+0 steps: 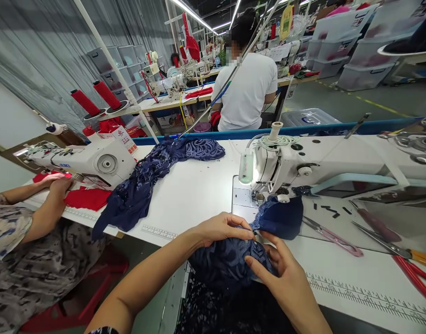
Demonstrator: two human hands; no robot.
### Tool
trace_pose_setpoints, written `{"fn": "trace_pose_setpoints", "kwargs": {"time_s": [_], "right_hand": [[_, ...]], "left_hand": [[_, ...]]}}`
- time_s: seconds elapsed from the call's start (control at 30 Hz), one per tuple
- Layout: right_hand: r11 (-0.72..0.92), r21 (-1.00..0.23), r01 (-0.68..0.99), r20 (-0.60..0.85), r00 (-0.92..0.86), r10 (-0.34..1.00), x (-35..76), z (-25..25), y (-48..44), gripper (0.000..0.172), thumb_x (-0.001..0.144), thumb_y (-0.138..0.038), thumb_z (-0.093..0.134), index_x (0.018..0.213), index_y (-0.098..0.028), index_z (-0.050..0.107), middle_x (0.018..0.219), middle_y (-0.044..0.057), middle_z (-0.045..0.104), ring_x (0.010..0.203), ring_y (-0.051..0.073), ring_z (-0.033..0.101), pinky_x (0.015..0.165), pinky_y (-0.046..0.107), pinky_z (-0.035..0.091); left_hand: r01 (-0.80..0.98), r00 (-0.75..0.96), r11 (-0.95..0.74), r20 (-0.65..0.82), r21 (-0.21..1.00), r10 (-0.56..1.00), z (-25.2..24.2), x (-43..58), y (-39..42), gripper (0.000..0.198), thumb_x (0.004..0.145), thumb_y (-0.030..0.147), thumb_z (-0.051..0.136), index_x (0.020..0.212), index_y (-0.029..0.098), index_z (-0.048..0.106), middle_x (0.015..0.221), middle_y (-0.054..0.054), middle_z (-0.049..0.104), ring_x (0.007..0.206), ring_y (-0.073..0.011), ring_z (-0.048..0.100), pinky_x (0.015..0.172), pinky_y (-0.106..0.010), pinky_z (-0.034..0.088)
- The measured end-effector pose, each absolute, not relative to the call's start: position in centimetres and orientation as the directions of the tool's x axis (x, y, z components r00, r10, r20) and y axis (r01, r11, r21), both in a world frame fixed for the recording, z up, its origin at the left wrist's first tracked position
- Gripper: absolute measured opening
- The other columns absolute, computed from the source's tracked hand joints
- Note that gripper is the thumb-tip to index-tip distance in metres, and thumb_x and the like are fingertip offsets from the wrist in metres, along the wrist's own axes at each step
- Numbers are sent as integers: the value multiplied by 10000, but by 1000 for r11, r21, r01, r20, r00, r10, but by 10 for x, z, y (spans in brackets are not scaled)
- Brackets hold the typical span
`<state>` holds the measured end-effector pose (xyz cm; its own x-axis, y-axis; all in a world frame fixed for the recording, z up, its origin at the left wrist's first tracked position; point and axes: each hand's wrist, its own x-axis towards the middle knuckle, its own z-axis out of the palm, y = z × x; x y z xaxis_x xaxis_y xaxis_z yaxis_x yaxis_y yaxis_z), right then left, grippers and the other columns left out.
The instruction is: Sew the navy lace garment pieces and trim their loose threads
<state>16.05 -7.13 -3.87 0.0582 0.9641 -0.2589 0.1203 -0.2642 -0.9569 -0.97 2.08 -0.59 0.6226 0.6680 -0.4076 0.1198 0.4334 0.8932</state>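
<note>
Navy lace fabric (pixel 230 260) hangs over the table's front edge, gathered between my hands. My left hand (pixel 228 230) pinches its upper edge, thumb and fingers pressed together. On the other side my right hand (pixel 280 264) grips the same piece, fingers curled at its right edge. A smooth navy panel with a scalloped lace border (pixel 280 215) lies just beyond my fingertips, beside the presser foot of the sewing machine (pixel 264 167). Whether this panel joins the lace in my hands I cannot tell. The machine's lamp lights the needle area.
Pink-handled snips (pixel 334 236), orange-and-red-handled scissors (pixel 383 241) and small black strips lie at right. A string of navy lace pieces (pixel 146 171) trails across the table at left. A co-worker's hands (pixel 58 183) work red fabric at another machine (pixel 94 157). Another person (pixel 245 88) sits ahead.
</note>
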Motion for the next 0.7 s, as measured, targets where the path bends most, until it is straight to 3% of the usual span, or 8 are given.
{"fn": "trace_pose_setpoints", "kwargs": {"time_s": [0.2, 0.33, 0.4, 0.47, 0.57, 0.63, 0.7], "right_hand": [[-334, -942, 20, -335, -72, 940, 158, -37, -72, 725, 749, -555, 705, 1357, -214, 506, 1162, 85, 704, 971, 240, 685, 797, 325, 577], [-336, -941, -24, -331, -121, 936, 159, -33, -75, 728, 750, -528, 725, 1371, -221, 503, 1046, 57, 731, 985, 232, 674, 841, 333, 560], [-335, -942, -11, -333, -88, 939, 162, -32, -76, 676, 751, -559, 712, 1316, -224, 553, 984, 52, 734, 924, 235, 679, 730, 310, 571], [-317, -948, 43, -319, -52, 946, 171, -32, -76, 567, 761, -618, 669, 1169, -226, 650, 964, 63, 732, 854, 239, 680, 635, 294, 560], [-262, -942, 212, -257, 52, 965, 190, -38, -74, 477, 778, -686, 594, 903, -239, 703, 883, 62, 733, 792, 239, 679, 680, 308, 564], [-247, -913, 324, -196, 183, 963, 202, -41, -72, 478, 818, -698, 521, 881, -251, 679, 816, 57, 724, 751, 238, 677, 682, 323, 564], [-186, -863, 469, -48, 290, 956, 211, -41, -68, 455, 873, -647, 461, 995, -255, 657, 903, 70, 725, 750, 242, 672, 677, 353, 553]], "left_hand": [[153, 631, 436, -428, 887, 648, -10, -10, 25, 370, 644, 464, 842, 796, 152, 712, 793, -5, 661, 737, -122, 572, 714, -243, 436], [155, 643, 450, -435, 880, 631, -12, -11, 24, 377, 631, 467, 847, 794, 154, 716, 772, 1, 653, 693, -111, 558, 688, -238, 434], [142, 649, 396, -387, 907, 655, -9, -12, 18, 343, 651, 444, 839, 796, 154, 726, 775, 2, 649, 706, -111, 555, 700, -234, 432], [149, 654, 312, -330, 939, 681, -4, -14, 10, 292, 664, 395, 836, 804, 157, 740, 775, 3, 651, 729, -114, 557, 720, -230, 429], [208, 668, 239, -316, 949, 674, 2, -18, -3, 247, 667, 319, 834, 847, 169, 757, 787, 3, 674, 735, -119, 567, 715, -229, 433], [236, 684, 236, -333, 943, 649, 4, -21, -9, 252, 675, 288, 826, 891, 174, 763, 811, -4, 691, 729, -120, 576, 704, -233, 443], [240, 701, 241, -340, 940, 627, 3, -24, -13, 268, 686, 274, 817, 931, 178, 767, 840, -15, 705, 739, -126, 592, 718, -240, 461]]}}
